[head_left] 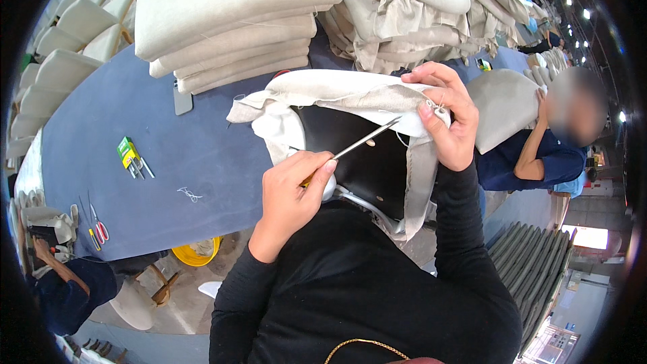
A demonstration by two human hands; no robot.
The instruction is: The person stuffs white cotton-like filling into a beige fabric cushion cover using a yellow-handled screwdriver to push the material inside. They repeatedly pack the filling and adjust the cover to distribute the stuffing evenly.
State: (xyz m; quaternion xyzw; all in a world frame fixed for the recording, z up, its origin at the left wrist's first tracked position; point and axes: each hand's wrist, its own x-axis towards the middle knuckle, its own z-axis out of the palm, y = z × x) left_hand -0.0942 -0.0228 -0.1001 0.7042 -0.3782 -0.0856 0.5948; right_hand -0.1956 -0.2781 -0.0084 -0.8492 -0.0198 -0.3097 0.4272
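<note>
Left hand (291,192) is clenched around the handle of a thin metal tool (367,138), seemingly a long needle or awl, whose shaft runs up and to the right toward the seam. Right hand (445,118) pinches the gathered edge of the beige fabric cover (350,94) together with a loop of pale thread (431,104). The cover lies draped over a black seat shell (367,162), which rests at the near edge of the blue bench (155,155), just in front of the person's chest.

Judgement: the step in hand is closing or tucking the cover's edge over the shell. The next move calls for steady tension from the pinching hand and a precise tool tip at the seam.

Stacked beige cushions (232,20) stand behind, well apart. A co-worker (539,155) works at the right.
</note>
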